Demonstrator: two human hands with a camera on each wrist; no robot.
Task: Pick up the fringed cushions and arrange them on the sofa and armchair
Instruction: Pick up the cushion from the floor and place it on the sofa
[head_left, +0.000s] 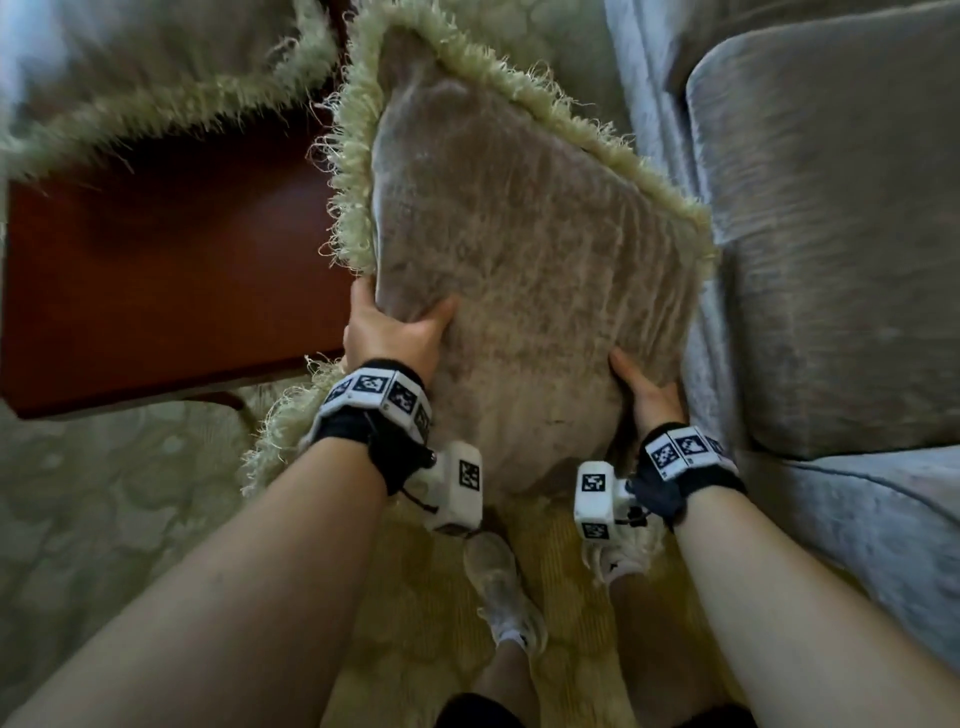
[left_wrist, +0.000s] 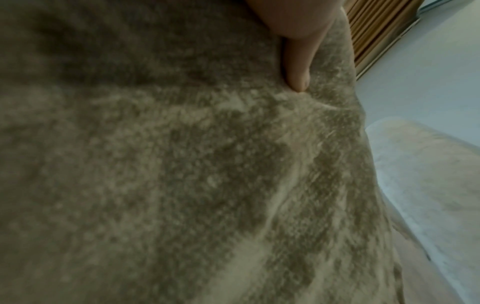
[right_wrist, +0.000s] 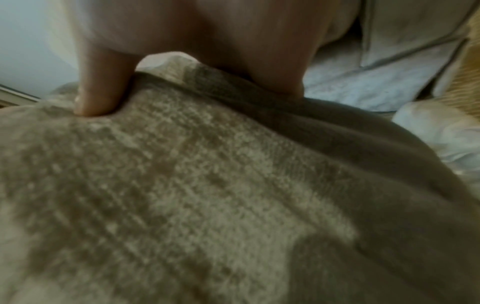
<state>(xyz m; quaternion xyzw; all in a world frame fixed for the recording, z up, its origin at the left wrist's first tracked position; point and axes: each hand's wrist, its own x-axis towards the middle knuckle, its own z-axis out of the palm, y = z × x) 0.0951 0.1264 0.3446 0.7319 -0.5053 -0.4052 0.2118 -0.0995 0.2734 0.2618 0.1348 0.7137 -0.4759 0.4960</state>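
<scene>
Nearest in the head view, two pale trainers (head_left: 501, 587) stand on a yellowish patterned carpet (head_left: 415, 597). Just above them both hands are on the big taupe velvety cushion with the shaggy cream fringe (head_left: 524, 249), which is held up in the air. The left hand (head_left: 387, 335) clamps the cushion's near left edge, its thumb (left_wrist: 298, 67) dug into the pile and the fingers wrapped behind. The right hand (head_left: 647, 389) grips the near right edge the same way, its thumb (right_wrist: 97, 92) pressing a dent into the fabric (the other fingers are hidden behind). To the right, just beside the cushion, is the pale grey-blue upholstered sofa (head_left: 852, 519) with its grey-brown seat cushion (head_left: 841, 249). To the left is a dark red-brown wooden table (head_left: 156, 280), and over its far edge lies a second fringed cushion of the same taupe fabric (head_left: 171, 57), blurred.
</scene>
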